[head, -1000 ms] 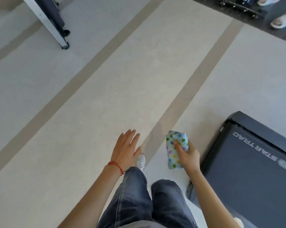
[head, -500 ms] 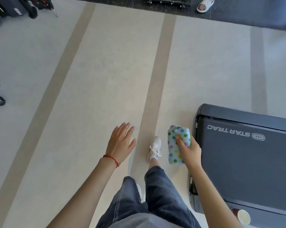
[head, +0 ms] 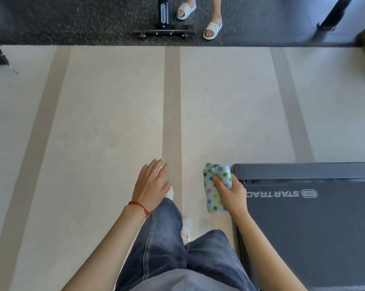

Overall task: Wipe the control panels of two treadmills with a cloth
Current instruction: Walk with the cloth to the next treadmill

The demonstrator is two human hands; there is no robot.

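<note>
The right hand point(head: 233, 195) squeezes a soft, rolled white cloth with coloured dots point(head: 216, 186), just beside the flat dark grey treadmill belt point(head: 311, 232). The left hand point(head: 151, 184) is flat with spread fingers, holding nothing, above the smooth pale striped floor point(head: 106, 122).

One polka-dot cloth point(head: 216, 186) gripped in the right hand point(head: 233, 196), one treadmill point(head: 316, 223) touching just right of that grip, one empty spread left hand point(head: 151, 185) left of it, two sandalled feet point(head: 212, 27) and one black stand base point(head: 163, 32) far beyond.
</note>
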